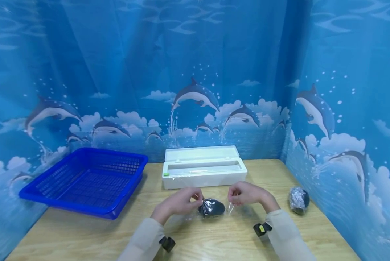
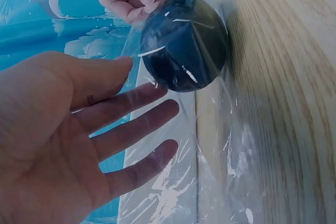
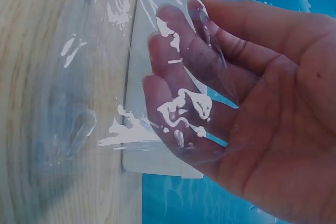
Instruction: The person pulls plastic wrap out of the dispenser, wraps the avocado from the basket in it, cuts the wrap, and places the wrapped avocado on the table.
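A smooth, dark, rounded object [image 1: 217,208] lies on the table, with clear cling film [image 3: 79,129] spread around and over it. My left hand [image 1: 183,201] pinches the film between thumb and index finger at the object's left side, its other fingers [image 2: 149,121] extended beside it. To the right of the object, my right hand [image 1: 245,193] pinches another part of the film between thumb and index finger. Its remaining fingers [image 3: 168,56] show through the glossy sheet in the right wrist view.
Behind the hands stands a white cling film dispenser box [image 1: 204,181] with its lid raised. A blue plastic basket [image 1: 113,210] sits at the left. Near the right table edge lies another dark object wrapped in film [image 1: 299,200]. Dolphin-print curtains [image 1: 195,54] enclose the wooden table [image 1: 214,243].
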`<state>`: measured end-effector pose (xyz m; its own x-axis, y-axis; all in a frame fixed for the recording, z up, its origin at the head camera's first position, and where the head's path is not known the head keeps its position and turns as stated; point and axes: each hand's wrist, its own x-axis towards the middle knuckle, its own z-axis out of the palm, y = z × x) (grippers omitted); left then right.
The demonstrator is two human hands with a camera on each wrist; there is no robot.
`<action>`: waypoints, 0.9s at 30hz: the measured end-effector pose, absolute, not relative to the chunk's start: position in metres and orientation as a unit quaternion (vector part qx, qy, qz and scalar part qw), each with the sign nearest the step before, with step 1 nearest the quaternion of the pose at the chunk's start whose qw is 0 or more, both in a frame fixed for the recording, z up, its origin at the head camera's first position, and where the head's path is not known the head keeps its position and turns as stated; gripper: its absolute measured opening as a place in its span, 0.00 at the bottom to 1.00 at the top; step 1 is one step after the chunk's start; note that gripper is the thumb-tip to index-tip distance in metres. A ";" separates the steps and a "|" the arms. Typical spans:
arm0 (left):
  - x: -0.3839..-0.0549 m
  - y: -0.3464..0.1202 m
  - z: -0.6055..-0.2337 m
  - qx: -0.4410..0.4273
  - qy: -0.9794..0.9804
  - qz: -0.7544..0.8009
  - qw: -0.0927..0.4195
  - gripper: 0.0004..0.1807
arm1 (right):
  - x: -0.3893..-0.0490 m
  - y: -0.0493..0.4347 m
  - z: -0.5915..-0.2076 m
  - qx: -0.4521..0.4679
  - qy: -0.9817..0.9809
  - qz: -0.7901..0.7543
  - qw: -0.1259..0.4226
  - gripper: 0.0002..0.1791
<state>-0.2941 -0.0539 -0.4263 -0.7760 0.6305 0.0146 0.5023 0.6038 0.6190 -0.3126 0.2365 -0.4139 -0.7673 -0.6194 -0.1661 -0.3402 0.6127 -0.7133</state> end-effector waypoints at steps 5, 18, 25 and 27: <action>-0.293 -0.053 -0.427 0.328 0.886 0.313 0.097 0.07 | -0.313 0.235 -0.417 -0.270 0.878 -0.341 0.197 0.06; -0.298 -0.053 -0.430 0.325 0.888 0.313 0.085 0.05 | -0.311 0.222 -0.426 -0.230 0.912 -0.287 0.182 0.06; -0.298 -0.051 -0.427 0.311 0.886 0.325 0.113 0.05 | -0.308 0.222 -0.422 -0.228 0.915 -0.286 0.173 0.06; -0.298 -0.049 -0.426 0.314 0.884 0.327 0.111 0.10 | -0.308 0.223 -0.421 -0.230 0.911 -0.294 0.178 0.06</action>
<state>-0.2978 -0.0489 -0.4259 -0.7778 0.6284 0.0081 0.4827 0.5891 0.6480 -0.3079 0.2228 -0.4205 -0.8309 -0.5236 -0.1883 -0.3149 0.7215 -0.6167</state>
